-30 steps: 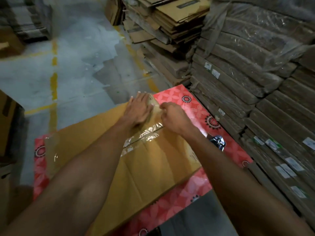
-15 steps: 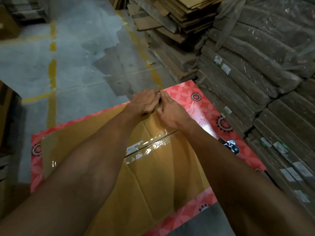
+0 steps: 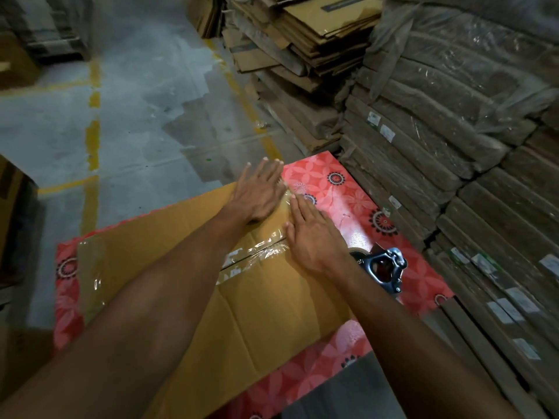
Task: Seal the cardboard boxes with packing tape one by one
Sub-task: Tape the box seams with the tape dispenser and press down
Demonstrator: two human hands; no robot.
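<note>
Cardboard box (image 3: 272,297), flattened, lay across the tabletop (image 3: 348,189), which had a red floral cover. Clear packing tape (image 3: 260,252) ran along the box's centre seam, wrinkled and shiny near the far end; another glossy strip showed at the box's left end. Left hand (image 3: 260,195) was spread flat, palm down, fingers straight, pressing on the box's far end, fingertips reaching past the edge. Right hand (image 3: 311,234) was also flat with fingers straight, pressing the box just beside the left hand, right at the tape. Neither hand pinched anything. Black tape dispenser (image 3: 381,267) sat on the tabletop just right of the right wrist, off the box. Beyond was a grey concrete floor (image 3: 136,116) with yellow lines (image 3: 93,140). Loose flattened cartons (image 3: 302,40) were stacked at the far side, and plastic-wrapped cardboard bundles (image 3: 453,116) with labels were stacked along the right.
</note>
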